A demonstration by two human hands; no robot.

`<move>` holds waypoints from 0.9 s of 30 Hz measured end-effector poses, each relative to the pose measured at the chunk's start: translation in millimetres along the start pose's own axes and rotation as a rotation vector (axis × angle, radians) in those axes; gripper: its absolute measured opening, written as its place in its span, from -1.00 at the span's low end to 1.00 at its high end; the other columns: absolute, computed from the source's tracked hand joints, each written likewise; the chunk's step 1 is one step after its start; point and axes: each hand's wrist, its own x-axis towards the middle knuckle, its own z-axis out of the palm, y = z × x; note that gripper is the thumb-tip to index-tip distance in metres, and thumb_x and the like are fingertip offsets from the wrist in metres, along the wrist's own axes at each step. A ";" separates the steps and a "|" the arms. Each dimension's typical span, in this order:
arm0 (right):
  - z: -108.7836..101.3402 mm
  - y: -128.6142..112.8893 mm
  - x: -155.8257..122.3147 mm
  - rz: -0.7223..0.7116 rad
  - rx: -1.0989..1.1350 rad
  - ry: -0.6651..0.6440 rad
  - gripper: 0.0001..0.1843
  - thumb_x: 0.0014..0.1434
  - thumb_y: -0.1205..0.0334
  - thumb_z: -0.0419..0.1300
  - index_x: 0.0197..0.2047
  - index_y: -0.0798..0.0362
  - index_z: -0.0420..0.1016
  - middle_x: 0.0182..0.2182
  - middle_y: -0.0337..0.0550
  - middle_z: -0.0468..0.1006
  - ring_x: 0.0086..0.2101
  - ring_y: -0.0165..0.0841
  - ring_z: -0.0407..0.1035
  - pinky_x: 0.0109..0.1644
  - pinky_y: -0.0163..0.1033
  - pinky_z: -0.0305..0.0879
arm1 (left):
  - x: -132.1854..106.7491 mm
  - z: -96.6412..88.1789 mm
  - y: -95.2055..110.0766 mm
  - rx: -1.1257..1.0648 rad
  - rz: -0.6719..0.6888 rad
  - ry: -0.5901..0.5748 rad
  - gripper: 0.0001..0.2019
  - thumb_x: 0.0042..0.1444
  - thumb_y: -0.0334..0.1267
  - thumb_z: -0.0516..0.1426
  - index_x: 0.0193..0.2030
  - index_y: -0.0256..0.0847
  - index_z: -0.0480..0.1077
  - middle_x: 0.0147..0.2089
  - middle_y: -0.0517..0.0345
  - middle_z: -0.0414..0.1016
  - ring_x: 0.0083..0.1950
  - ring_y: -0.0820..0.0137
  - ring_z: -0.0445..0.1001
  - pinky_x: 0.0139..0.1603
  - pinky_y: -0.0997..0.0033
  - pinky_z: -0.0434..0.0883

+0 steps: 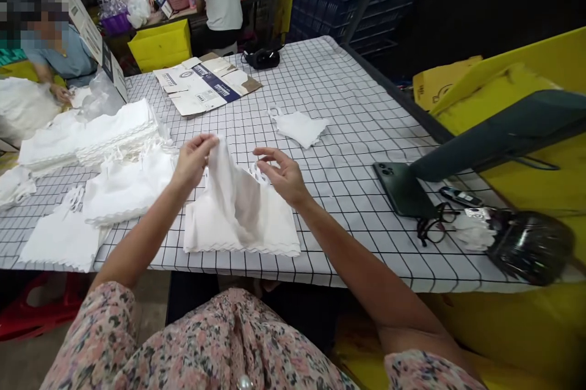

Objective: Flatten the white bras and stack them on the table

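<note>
A white camisole (223, 188) with thin straps is lifted by its upper edge, its cloth hanging in folds. My left hand (196, 158) pinches that edge between thumb and fingers. Beneath it, more white cloth with a scalloped hem (279, 228) lies flat on the table in front of me. My right hand (281, 173) is just right of the raised cloth, its fingers apart beside the white straps (259, 174); I see nothing gripped in it. Farther back lies a single small white camisole (301, 126), spread out alone with its strap loop to the left.
Left are white garment stacks (132, 185) and a longer pile (105, 130). Flattened cardboard (206, 85) lies on the checked table (348, 133). Right are a phone (400, 188), eyeglasses (433, 230) and a dark plastic-wrapped bundle (533, 246). Another person (64, 54) sits far left.
</note>
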 end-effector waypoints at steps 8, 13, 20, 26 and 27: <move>-72.9 74.5 88.4 0.216 -0.744 0.223 -0.70 0.28 0.19 0.23 0.02 0.14 0.58 0.22 0.38 0.51 0.27 0.18 0.25 0.41 0.48 0.11 | 128.0 38.0 99.4 -0.009 0.415 0.035 -0.89 0.49 -0.30 0.20 -0.09 -0.25 0.54 -0.16 0.21 0.49 0.16 0.27 0.65 0.20 0.25 0.52; -102.7 90.2 120.6 0.368 -1.024 0.186 -0.73 0.37 0.33 0.04 -0.08 0.15 0.58 0.19 0.43 0.51 0.31 0.21 0.19 0.45 0.50 -0.03 | 153.9 22.9 62.2 0.097 0.231 0.176 -0.83 0.36 -0.51 0.23 -0.25 -0.21 0.50 -0.19 0.13 0.56 -0.05 0.33 0.58 0.20 0.20 0.50; -111.7 87.0 146.3 0.364 -0.904 0.193 -0.76 0.28 0.04 0.29 -0.15 0.03 0.48 -0.14 0.20 0.60 0.12 0.16 0.36 0.36 0.43 0.13 | 114.5 -6.3 -16.1 0.149 -0.070 0.174 -0.85 0.16 -0.45 0.33 -0.13 -0.25 0.56 -0.12 0.02 0.66 -0.09 0.36 0.56 0.21 0.16 0.41; -109.9 75.9 121.3 0.255 -0.547 0.381 -0.52 0.24 0.01 0.29 -0.56 -0.11 0.13 -0.54 -0.13 0.25 -0.11 0.05 0.36 0.24 0.44 0.23 | 70.9 0.7 -39.4 0.122 -0.202 -0.138 -0.76 0.01 -0.33 0.46 -0.16 -0.26 0.64 -0.17 -0.02 0.73 -0.09 0.31 0.64 0.15 0.17 0.45; -110.4 68.3 123.9 0.263 -0.522 0.400 -0.55 0.26 0.05 0.25 -0.55 -0.11 0.12 -0.55 -0.17 0.22 -0.16 0.01 0.37 0.17 0.38 0.33 | 67.5 0.0 -40.5 0.127 -0.206 -0.139 -0.76 -0.01 -0.32 0.47 -0.18 -0.26 0.65 -0.18 -0.02 0.73 -0.10 0.31 0.64 0.14 0.17 0.45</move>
